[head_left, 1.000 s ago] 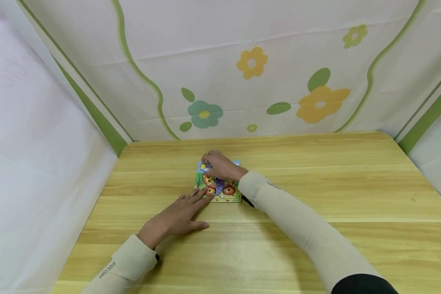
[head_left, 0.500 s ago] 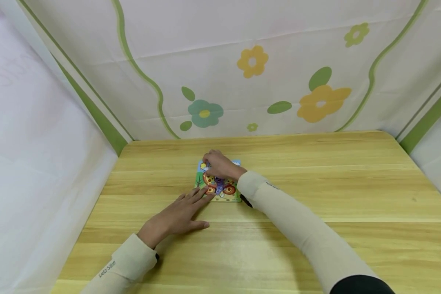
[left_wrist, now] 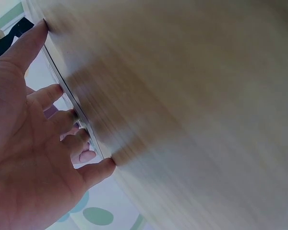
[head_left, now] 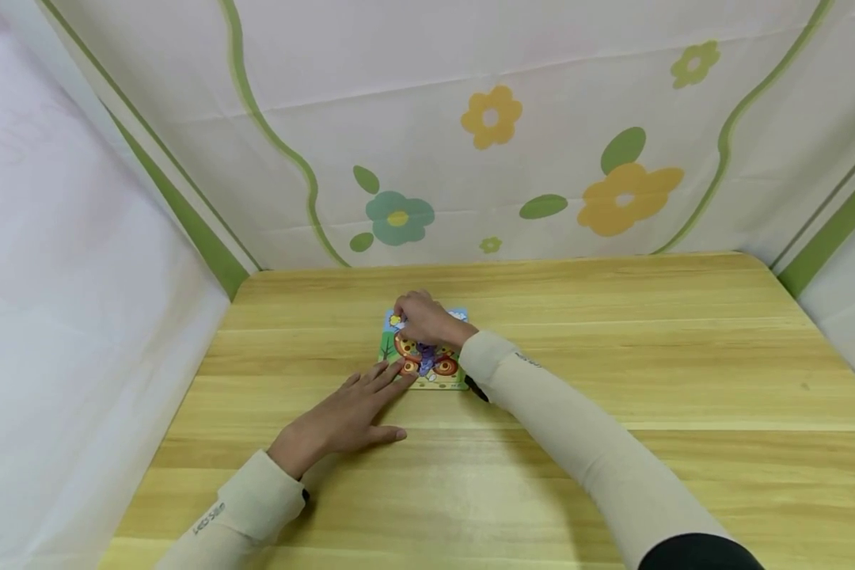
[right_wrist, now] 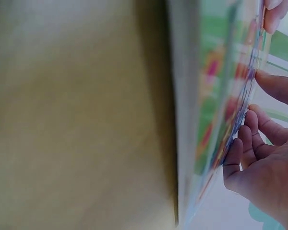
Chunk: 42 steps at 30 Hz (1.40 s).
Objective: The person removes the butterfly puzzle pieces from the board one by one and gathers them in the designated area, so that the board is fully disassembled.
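A small butterfly jigsaw puzzle (head_left: 443, 378) lies flat near the far middle of the table, with orange wings, a purple body and a green and blue background. My left hand (head_left: 349, 419) rests with spread, nearly straight fingers, its fingertips on the puzzle's lower left part and the thumb on the table. Over the upper left part, my right hand (head_left: 431, 321) has curled fingers, with thumb and fingertips set on a puzzle piece that the hand mostly hides. In the right wrist view the fingertips (right_wrist: 252, 115) meet the puzzle's face, thumb a little apart.
The wood-grain table (head_left: 577, 380) extends on all sides of the puzzle. A white cloth wall (head_left: 427, 119) printed with flowers and green vines stands behind it, and a white sheet (head_left: 64, 317) hangs along the left.
Both hands and the puzzle hold nearly the same places. The head view has shifted very slightly.
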Tool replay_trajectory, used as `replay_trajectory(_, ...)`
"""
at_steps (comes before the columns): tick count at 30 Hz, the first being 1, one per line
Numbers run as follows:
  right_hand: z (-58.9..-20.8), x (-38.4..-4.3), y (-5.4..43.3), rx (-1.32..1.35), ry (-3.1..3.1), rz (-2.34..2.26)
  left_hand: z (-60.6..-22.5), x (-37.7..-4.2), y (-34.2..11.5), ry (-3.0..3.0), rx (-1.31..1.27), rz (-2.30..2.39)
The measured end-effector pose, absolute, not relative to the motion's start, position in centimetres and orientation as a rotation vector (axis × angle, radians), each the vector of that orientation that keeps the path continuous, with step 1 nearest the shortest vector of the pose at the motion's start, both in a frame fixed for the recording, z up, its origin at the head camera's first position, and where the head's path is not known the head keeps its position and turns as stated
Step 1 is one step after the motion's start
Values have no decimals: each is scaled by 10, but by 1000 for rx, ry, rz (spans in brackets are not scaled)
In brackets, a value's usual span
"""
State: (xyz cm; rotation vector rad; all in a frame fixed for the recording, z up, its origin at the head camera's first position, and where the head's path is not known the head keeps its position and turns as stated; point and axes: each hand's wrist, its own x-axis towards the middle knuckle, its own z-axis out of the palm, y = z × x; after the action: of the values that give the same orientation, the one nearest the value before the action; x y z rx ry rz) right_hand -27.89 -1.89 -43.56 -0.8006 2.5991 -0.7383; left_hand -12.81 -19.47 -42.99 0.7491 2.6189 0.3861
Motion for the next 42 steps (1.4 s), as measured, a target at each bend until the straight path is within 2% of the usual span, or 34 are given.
replay_trajectory(30,-440,-283,-15,-779,2518,-893,-430,-128,-195,2611,758,398)
replay_trajectory(42,-438,-291,-7,-880,2403,-927,-430,-128,-196,2616,760,391)
